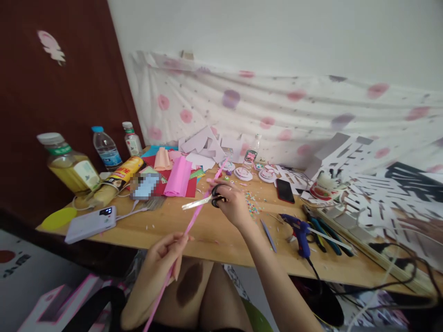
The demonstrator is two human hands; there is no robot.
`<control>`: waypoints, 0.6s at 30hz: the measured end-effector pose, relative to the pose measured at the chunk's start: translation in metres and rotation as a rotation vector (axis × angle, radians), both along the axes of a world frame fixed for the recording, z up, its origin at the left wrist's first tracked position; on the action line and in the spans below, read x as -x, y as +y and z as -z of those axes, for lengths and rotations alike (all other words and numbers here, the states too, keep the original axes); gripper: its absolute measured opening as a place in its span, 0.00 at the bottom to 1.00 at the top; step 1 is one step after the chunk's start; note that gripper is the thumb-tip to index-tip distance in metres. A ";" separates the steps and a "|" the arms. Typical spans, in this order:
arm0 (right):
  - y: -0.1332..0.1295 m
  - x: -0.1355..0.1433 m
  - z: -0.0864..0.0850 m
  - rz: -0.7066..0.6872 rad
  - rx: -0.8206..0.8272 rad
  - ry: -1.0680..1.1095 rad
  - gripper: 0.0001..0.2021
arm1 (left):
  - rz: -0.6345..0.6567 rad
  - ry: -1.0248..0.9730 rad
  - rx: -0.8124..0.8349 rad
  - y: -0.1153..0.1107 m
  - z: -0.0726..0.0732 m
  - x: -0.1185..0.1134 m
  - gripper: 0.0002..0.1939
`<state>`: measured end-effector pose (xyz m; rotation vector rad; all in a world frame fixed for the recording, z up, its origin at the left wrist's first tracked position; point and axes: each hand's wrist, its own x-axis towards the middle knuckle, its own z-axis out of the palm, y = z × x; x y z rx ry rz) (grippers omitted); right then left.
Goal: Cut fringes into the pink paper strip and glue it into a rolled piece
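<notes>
A long, thin pink strip (pixel 194 218) runs from my lap up over the wooden table. My left hand (pixel 166 258) pinches it near the table's front edge. Higher up, my right hand (pixel 230 199) holds scissors (pixel 198 203) with black handles, the blades pointing left. The strip passes beside the blades and by the fingertips of my right hand; whether those fingers also grip it is too small to tell. Behind the scissors lies a folded piece of bright pink paper (pixel 178 177) on red sheets.
Bottles (pixel 74 168) and a white phone (pixel 92 224) are at the left. Small round bases (pixel 243 174) and scattered beads (pixel 254 205) lie behind my right hand. At the right are a black phone (pixel 285 191), a blue glue gun (pixel 299 233), pliers (pixel 328 235), cables and white cut-outs.
</notes>
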<state>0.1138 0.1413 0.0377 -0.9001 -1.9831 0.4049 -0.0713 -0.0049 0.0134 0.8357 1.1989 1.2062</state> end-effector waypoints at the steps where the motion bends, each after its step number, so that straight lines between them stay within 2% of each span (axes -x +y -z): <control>1: -0.002 -0.001 0.004 0.051 0.042 0.054 0.11 | -0.034 0.042 -0.026 0.003 0.002 -0.003 0.32; 4: -0.014 -0.009 0.016 0.217 0.211 0.204 0.04 | -0.113 0.137 -0.099 0.015 0.004 -0.012 0.30; 6: -0.029 -0.014 0.026 0.237 0.365 0.252 0.12 | -0.149 0.194 -0.133 0.024 0.005 -0.019 0.29; 11: -0.083 -0.006 0.050 0.066 0.732 0.306 0.21 | -0.191 0.323 -0.164 0.038 0.008 -0.036 0.26; 15: -0.114 0.011 0.058 -0.095 0.917 0.474 0.27 | -0.206 0.434 -0.197 0.042 0.012 -0.043 0.19; 18: -0.120 0.015 0.059 -0.052 0.944 0.565 0.25 | -0.188 0.491 -0.219 0.044 0.016 -0.045 0.16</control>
